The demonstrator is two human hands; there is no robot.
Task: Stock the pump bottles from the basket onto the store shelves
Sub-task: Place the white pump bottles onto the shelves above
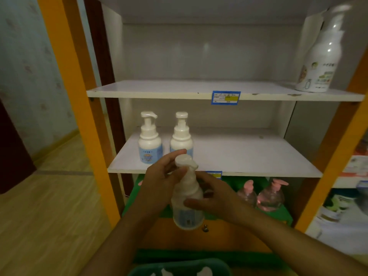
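A white laminate shelving unit with orange uprights [65, 80] stands on pale wood-look flooring [49, 206] beside a wall papered in a faint floral print [25, 66]. In front of its middle shelf [249, 156], a person holds a white pump bottle with a pale blue label [187, 200] in both hands: the left hand [161, 182] pinches the pump head, thumb and forefinger curled round it, while the right hand [215, 198] wraps the body, so each grip is closed on the bottle. Two matching white pump bottles [150, 140] stand upright side by side at the left of that shelf. A taller white pump bottle with a cartoon label [320, 62] stands at the right end of the upper shelf [159, 89]. Blue-and-yellow price tags [226, 98] are stuck to the shelf edges; their print is too blurred to read, as are the bottle labels. Below, two clear pink-pumped bottles [270, 196] sit on a green surface [278, 214]. The green basket's rim [179, 264] shows at the bottom edge.
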